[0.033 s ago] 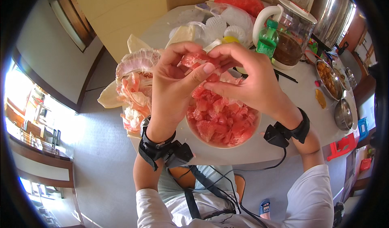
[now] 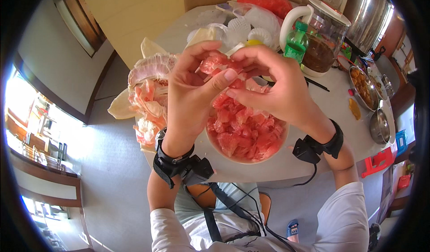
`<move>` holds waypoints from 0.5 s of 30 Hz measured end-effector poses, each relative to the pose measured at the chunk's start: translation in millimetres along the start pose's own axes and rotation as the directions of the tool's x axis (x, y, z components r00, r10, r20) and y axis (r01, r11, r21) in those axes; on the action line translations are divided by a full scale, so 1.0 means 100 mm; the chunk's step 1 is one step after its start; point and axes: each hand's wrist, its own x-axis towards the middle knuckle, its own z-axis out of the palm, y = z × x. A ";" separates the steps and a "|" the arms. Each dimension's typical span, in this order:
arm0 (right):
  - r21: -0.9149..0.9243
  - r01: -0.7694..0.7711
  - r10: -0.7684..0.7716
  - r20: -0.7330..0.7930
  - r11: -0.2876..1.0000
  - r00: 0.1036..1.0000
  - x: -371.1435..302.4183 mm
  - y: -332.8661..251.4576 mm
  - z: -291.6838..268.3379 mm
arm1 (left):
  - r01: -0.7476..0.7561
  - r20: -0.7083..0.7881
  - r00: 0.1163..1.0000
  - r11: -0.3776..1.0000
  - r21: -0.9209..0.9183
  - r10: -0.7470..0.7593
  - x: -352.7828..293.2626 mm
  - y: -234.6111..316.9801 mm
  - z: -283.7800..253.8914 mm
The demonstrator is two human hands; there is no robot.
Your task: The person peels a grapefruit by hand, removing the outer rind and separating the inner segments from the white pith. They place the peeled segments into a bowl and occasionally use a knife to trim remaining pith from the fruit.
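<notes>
Above a round bowl (image 2: 288,133) heaped with peeled red pomelo flesh (image 2: 248,135), my two hands hold a piece of red pomelo (image 2: 214,66) between them. My left hand (image 2: 190,84) is closed on the piece, with the thumb laid across its near side. My right hand (image 2: 275,75) pinches the right end of the same piece, thumb below and fingers above. Those right fingertips are partly hidden. Left of the bowl lies a pile of pink pomelo membranes (image 2: 150,102), with thick pale rind (image 2: 122,106) around it, partly behind my left hand.
Behind my hands are white foam fruit nets (image 2: 237,28) and a red plastic bag (image 2: 264,0). A green bottle (image 2: 296,43) stands beside a glass kettle (image 2: 320,45) of dark liquid. Farther right are a metal dish of food (image 2: 362,86) and a steel bowl (image 2: 380,125).
My left index finger is slightly higher, and my right hand has shifted a little. The pomelo piece stays held between both hands.
</notes>
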 end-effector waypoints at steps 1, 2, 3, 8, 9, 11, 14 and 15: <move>0.015 -0.022 0.022 -0.020 1.000 1.000 -0.02 -0.01 0.01 | -0.017 -0.002 1.000 1.000 -0.025 0.017 -0.01 0.00 0.00; 0.029 -0.042 0.044 -0.041 0.999 0.998 -0.03 -0.02 0.01 | -0.021 -0.012 1.000 0.998 0.056 0.022 -0.01 -0.01 0.00; 0.045 -0.035 0.038 -0.059 0.998 0.998 -0.04 -0.03 0.01 | -0.058 0.003 0.998 0.992 0.108 0.058 0.00 -0.02 0.00; -0.200 0.041 -0.049 -0.030 0.979 0.998 -0.01 -0.10 -0.08 | -0.090 0.072 0.995 0.962 0.256 0.073 -0.02 -0.02 0.01; -0.228 0.016 -0.024 -0.032 0.974 0.999 -0.01 -0.11 -0.10 | -0.097 0.103 0.992 0.955 0.280 0.071 -0.02 -0.02 0.02; -0.207 0.024 -0.035 -0.048 0.978 0.998 0.01 -0.09 -0.07 | -0.108 0.126 0.989 0.954 0.281 0.075 0.00 -0.03 0.06; -0.141 0.060 -0.075 -0.105 0.988 0.992 0.01 0.03 -0.01 | -0.026 0.079 0.997 0.978 0.206 0.010 -0.02 -0.02 0.11; -0.111 0.076 -0.089 -0.113 0.991 0.990 0.01 0.08 0.01 | -0.014 0.062 0.998 0.958 0.287 -0.004 -0.02 -0.01 0.10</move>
